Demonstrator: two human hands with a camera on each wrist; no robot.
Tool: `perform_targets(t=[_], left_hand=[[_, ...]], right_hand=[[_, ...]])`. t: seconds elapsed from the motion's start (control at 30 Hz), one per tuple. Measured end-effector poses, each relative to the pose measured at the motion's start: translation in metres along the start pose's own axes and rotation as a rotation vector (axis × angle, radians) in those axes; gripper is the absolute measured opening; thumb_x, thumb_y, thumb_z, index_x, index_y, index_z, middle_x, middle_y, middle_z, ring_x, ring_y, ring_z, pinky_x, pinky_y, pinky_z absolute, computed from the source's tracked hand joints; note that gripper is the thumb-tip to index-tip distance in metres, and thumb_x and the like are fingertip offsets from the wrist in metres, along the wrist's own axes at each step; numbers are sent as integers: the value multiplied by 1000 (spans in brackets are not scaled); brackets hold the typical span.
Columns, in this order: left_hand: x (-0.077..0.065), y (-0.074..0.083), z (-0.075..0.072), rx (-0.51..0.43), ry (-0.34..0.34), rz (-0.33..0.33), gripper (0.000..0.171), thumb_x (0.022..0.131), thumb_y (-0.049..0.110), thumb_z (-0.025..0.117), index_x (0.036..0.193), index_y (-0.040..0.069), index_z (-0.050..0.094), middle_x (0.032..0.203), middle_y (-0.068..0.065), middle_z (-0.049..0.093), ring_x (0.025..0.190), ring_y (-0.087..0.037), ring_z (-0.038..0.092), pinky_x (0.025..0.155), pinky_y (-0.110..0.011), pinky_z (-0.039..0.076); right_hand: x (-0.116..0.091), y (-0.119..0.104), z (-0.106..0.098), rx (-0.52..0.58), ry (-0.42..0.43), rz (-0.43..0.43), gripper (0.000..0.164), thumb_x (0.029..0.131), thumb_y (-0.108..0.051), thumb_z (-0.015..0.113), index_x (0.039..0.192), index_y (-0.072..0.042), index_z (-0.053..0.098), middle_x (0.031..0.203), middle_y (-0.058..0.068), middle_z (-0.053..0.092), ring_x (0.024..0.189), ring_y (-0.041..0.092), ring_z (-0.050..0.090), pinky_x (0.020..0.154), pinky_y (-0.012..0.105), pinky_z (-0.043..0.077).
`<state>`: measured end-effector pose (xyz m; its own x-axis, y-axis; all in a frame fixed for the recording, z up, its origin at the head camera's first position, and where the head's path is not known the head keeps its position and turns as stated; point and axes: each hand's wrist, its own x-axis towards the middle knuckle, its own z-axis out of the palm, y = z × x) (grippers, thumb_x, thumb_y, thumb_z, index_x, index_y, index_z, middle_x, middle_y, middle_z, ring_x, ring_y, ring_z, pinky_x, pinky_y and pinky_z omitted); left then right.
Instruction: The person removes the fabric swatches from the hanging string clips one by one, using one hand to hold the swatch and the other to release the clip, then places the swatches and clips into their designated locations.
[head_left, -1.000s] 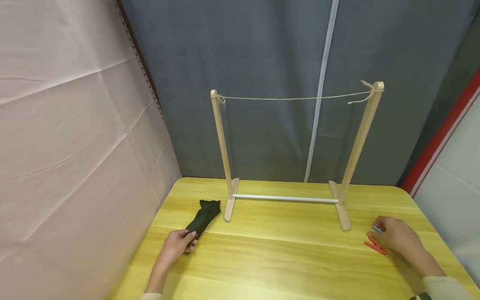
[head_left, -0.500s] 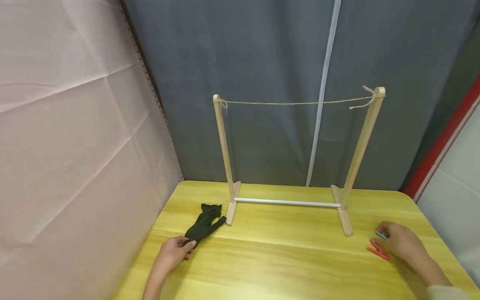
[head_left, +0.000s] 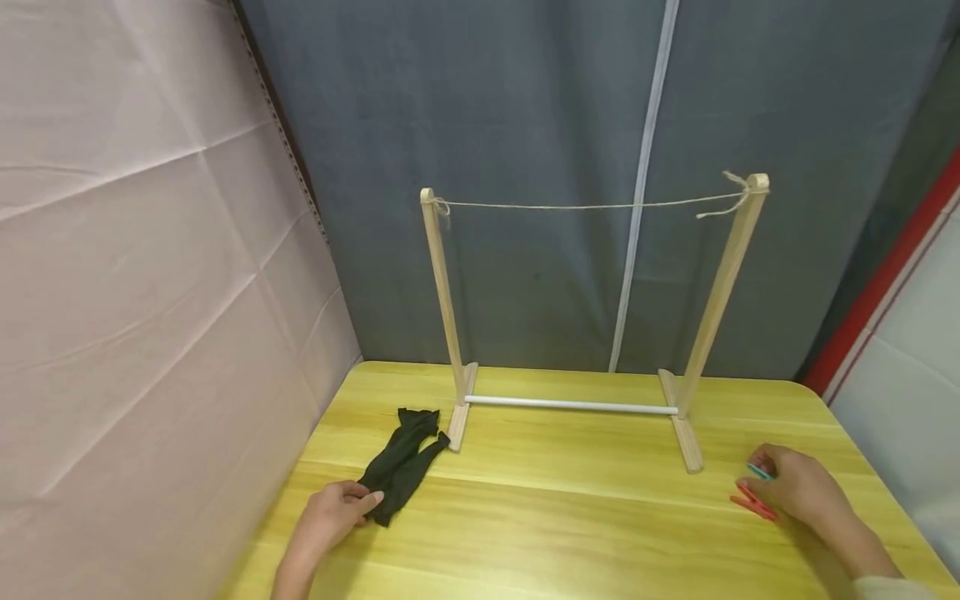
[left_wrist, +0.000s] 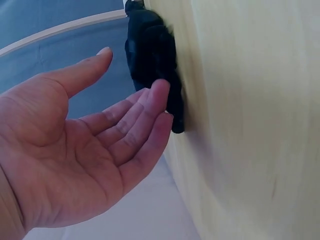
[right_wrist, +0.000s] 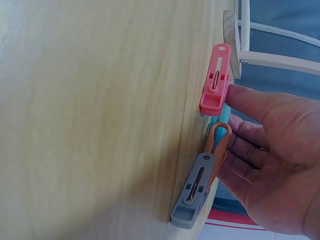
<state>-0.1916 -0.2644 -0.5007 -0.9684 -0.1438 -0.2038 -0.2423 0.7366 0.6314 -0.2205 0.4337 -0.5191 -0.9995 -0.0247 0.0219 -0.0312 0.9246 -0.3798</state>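
A small black cloth garment (head_left: 408,467) with two long leg-like parts lies flat at the table's left. At its near end is my left hand (head_left: 330,517); in the left wrist view its thumb stands apart from the loosely bent fingers, which reach up to the cloth. On the right, my right hand (head_left: 806,487) rests among clothespins, fingers relaxed. Its thumb tip touches or nearly touches a red clothespin (right_wrist: 216,82). The other fingers lie behind a teal clothespin (right_wrist: 220,127), an orange clothespin (right_wrist: 215,150) and a grey clothespin (right_wrist: 192,192). The teal one is partly hidden.
A wooden stand (head_left: 727,283) with two posts rises at the back of the yellow wood-grain table (head_left: 555,517). String (head_left: 562,206) runs between the post tops, and a white rod (head_left: 570,405) joins the feet. Behind hangs a grey curtain (head_left: 525,100).
The black garment has gone from bunched to spread, its two parts now separate. My left hand has shifted a little left and nearer, its grip on the cloth loosened. The right hand stays nearly still.
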Motion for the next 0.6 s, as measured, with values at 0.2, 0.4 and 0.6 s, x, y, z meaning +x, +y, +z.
perform_targets(t=[0.2,0.4,0.6], left_hand=[[0,0,-4,82,29,20,61,100,56,66,124,0,72,100,-6,80,91,-24,73,81,-50,60],[0,7,-2,175,141,42,73,101,62,60,131,-4,68,112,-19,79,96,-37,75,78,-53,60],[-4,25,2,313,293,96,69,101,52,66,137,-7,61,125,-28,71,105,-49,71,78,-59,60]], right_hand=[[-2,0,2,15,4,17,45,87,-46,85,103,-6,70,86,0,64,78,15,54,66,33,45],[-1,-1,5,28,33,-1,46,91,-49,82,102,-6,70,85,0,63,77,16,52,66,34,45],[1,-5,10,56,53,-35,35,98,-41,76,104,-7,73,91,3,72,83,18,62,69,38,51]])
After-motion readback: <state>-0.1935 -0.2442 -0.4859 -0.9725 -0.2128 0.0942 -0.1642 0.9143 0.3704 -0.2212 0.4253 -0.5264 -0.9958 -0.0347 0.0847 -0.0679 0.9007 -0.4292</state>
